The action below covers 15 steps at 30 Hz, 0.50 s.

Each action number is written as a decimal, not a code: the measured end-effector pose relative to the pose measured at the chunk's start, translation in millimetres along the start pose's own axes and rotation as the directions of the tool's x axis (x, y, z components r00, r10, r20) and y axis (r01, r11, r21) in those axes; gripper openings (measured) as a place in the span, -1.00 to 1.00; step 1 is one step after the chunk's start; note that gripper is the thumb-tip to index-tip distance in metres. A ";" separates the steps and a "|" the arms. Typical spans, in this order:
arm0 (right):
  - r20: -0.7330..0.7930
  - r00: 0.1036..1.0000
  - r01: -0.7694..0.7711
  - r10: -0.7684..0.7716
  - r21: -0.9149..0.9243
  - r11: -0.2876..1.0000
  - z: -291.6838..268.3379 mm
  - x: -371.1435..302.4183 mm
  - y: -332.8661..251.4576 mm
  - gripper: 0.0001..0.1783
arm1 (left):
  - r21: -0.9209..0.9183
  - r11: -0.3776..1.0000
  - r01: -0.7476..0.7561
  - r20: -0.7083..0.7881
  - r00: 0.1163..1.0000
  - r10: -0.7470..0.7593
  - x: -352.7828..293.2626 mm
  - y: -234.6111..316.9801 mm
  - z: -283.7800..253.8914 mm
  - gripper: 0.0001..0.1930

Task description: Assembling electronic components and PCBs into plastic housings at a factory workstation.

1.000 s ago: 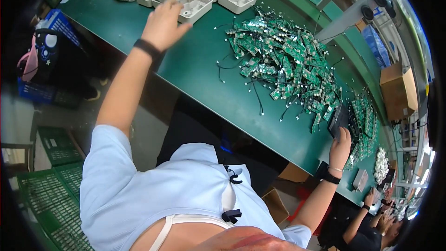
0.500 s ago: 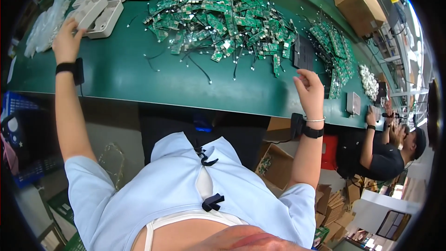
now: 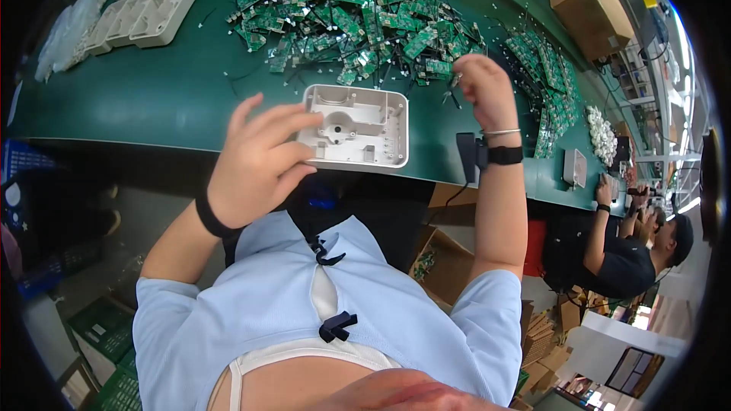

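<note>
A light grey plastic housing (image 3: 358, 154), open side up with ribs and a round seat inside, lies at the table's front edge before me. My left hand (image 3: 263, 156) is at its left side, fingers spread, fingertips over its left rim. To the housing's upper right, my right hand (image 3: 487, 91) has its fingers curled in a pinch at the edge of a large heap of green circuit boards (image 3: 335, 19) with black cables. A green circuit board (image 3: 438, 68) shows at those fingertips, with a dark cable end hanging below; the fingers partly hide the grip.
More grey housings (image 3: 164, 15) stand in rows at the far left beside clear plastic bags (image 3: 72, 30). A second row of boards (image 3: 544, 84) and white small parts (image 3: 603, 135) lie to the right. Further right, a co-worker (image 3: 632, 251) sits at the same green table (image 3: 114, 110).
My left hand has come from the housings at far left to the front middle, where one housing now lies. My right hand has moved up and left to the heap's edge, closing on a board.
</note>
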State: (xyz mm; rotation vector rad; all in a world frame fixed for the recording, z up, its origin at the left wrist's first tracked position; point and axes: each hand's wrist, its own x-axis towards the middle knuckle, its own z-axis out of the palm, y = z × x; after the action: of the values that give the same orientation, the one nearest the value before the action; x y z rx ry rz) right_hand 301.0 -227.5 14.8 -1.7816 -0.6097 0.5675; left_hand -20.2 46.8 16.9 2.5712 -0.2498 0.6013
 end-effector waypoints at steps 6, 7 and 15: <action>0.376 0.920 -0.392 0.111 0.878 0.275 9.3 -8.7 5.2 -0.83 | 0.005 1.000 -0.023 0.001 1.000 0.023 3.2 3.3 33.4 -0.85; 0.320 0.941 -0.336 0.115 0.925 0.178 16.0 -14.2 1.6 -0.82 | 0.019 0.999 -0.029 0.006 1.000 0.029 2.1 2.3 37.8 -0.82; -0.227 0.973 0.209 -0.050 0.758 0.618 81.8 -82.5 -4.6 -0.84 | -0.118 0.989 0.085 -0.010 0.996 -0.087 6.3 -3.4 48.8 -0.31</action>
State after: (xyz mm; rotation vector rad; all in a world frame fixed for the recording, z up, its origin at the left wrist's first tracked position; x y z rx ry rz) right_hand 185.4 -222.1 3.5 -0.9212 -0.2744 0.4541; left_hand 4.3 25.1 -20.0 2.4499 -0.1631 0.5571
